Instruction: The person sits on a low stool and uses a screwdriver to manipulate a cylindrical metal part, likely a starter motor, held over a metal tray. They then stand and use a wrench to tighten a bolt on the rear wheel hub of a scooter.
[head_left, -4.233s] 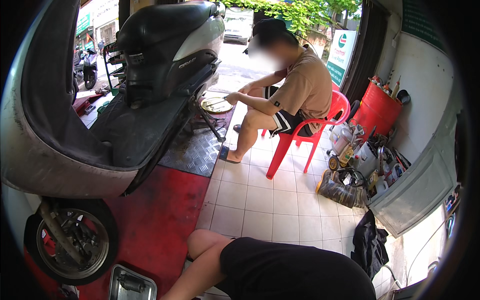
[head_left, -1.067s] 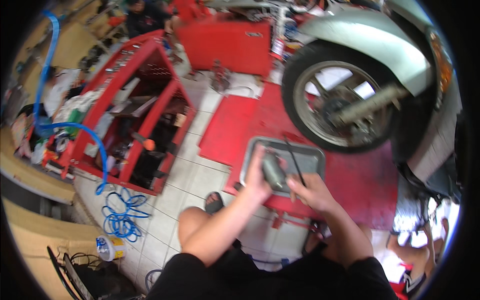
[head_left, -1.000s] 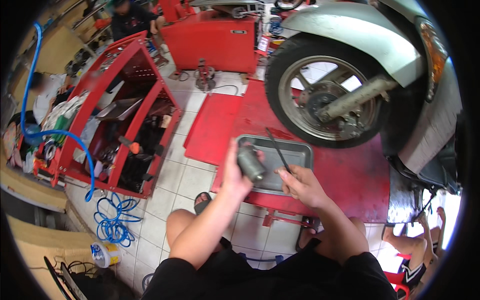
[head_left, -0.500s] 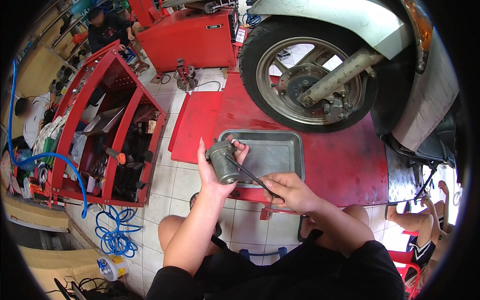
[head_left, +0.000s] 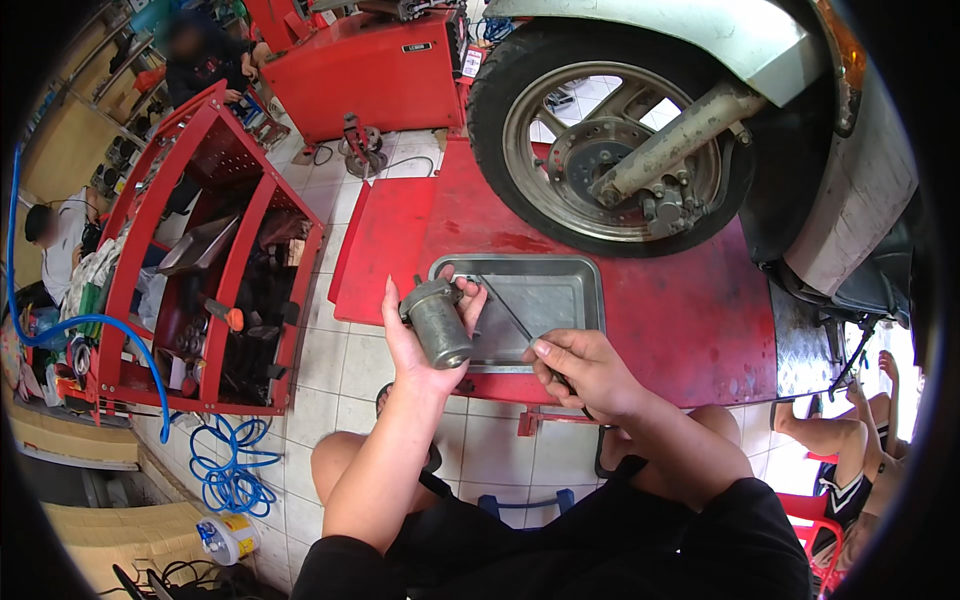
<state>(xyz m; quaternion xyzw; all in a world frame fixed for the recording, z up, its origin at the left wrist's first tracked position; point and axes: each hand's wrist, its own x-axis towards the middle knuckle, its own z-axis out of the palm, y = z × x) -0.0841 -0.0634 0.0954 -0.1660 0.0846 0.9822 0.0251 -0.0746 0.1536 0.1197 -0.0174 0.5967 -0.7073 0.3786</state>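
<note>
In my left hand (head_left: 430, 350) is a grey, cylindrical metal part (head_left: 437, 322), tilted in the palm with the fingers curled round it. My right hand (head_left: 578, 368) grips a long, thin dark tool (head_left: 508, 312), whose tip reaches up to the part's upper right, by my left fingertips; whether it touches is unclear. Both are over a shallow rectangular metal tray (head_left: 588, 290) lying on a red platform (head_left: 680, 330). Just beyond the tray stands a scooter's front wheel (head_left: 488, 120), with brake disc and fork.
A red tool cart (head_left: 215, 125) stands left, beside a blue coiled hose (head_left: 225, 470) and a white bucket (head_left: 225, 540). A red cabinet (head_left: 350, 85) is behind. Co-workers sit at upper left (head_left: 185, 65), far left (head_left: 62, 235) and lower right (head_left: 855, 440), the last on a red chair (head_left: 810, 515).
My view has swung from the scooter and seated co-worker down to my hands. Since half a second ago, the tool's tip has risen along the part and my right hand has shifted slightly.
</note>
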